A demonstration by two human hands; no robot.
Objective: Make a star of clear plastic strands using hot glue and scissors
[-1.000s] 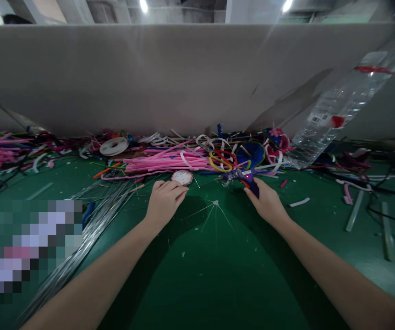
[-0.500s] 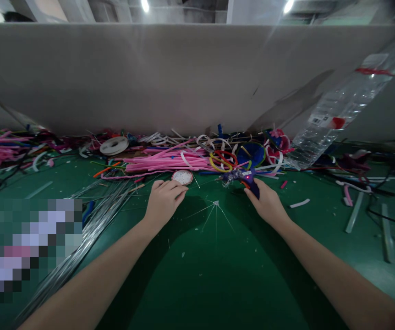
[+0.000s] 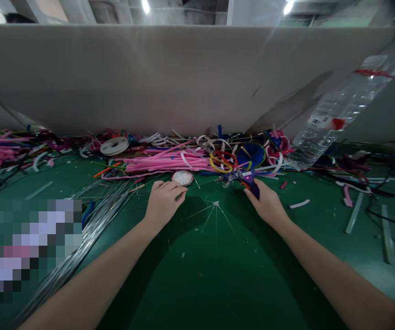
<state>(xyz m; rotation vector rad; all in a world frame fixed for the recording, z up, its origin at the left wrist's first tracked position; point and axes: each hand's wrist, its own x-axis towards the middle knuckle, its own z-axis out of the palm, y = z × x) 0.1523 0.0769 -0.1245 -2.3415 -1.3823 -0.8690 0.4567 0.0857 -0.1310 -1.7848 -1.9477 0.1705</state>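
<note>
My right hand (image 3: 268,201) is wrapped round the handle of a dark blue glue gun (image 3: 252,182) with an orange trigger and a small red light. Its nozzle points left, and clear stringy glue clings about the tip. My left hand (image 3: 165,199) is closed, thumb and fingers together, just in front of a small round dish (image 3: 183,177) full of tiny white bits. Whatever its fingers hold, if anything, is too small to make out. Between both hands, a whitish blob (image 3: 216,203) with thin clear strands fanning from it rests on the green table (image 3: 214,279).
Pink pipe cleaners (image 3: 166,162) lie behind the dish, beside a white spool (image 3: 114,145). A plastic bottle (image 3: 338,114) leans against the grey partition (image 3: 149,78) at right. Clear strands (image 3: 104,220) spread at left. Glue sticks (image 3: 354,213) and dark cables (image 3: 393,220) lie at right.
</note>
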